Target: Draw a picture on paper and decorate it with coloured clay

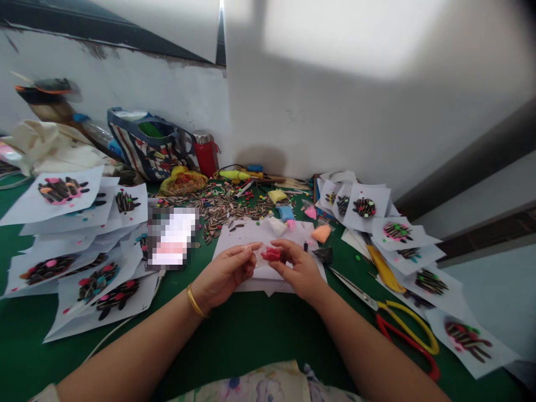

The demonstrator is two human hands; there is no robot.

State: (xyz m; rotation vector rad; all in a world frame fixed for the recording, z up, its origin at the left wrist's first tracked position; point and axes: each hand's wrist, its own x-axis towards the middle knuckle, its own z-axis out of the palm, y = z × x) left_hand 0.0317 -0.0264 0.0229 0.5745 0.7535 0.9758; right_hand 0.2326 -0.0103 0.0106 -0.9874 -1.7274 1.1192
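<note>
"What are the hands doing?"

"They meet above a white paper [247,233] on a green table [251,352]. The left hand [228,273] pinches a clear wrap [258,256], thumb against curled fingers. The right hand [302,272] is narrowed around a red lump [272,254], soft-looking, like clay."

"Where exactly is the lump?"

"Between the two hands, at the right fingertips, with the wrap beside it. I cannot tell whether it is fully unwrapped."

"Which step is this?"

"My judgement: parting the lump from its wrap, or pinching a bit off."

"And the next move calls for what?"

"Probably a steady left hold and a light pull with the right fingertips, keeping the lump in one piece."

"What lies around?"

"Loose striped seeds [220,211] beyond the paper, a blue lump [286,213] at its far edge, an orange lump [321,233] at its right. Scissors [379,304] rest beside the right forearm. Decorated sheets spread on the left [79,215] and right [477,357]."
</note>
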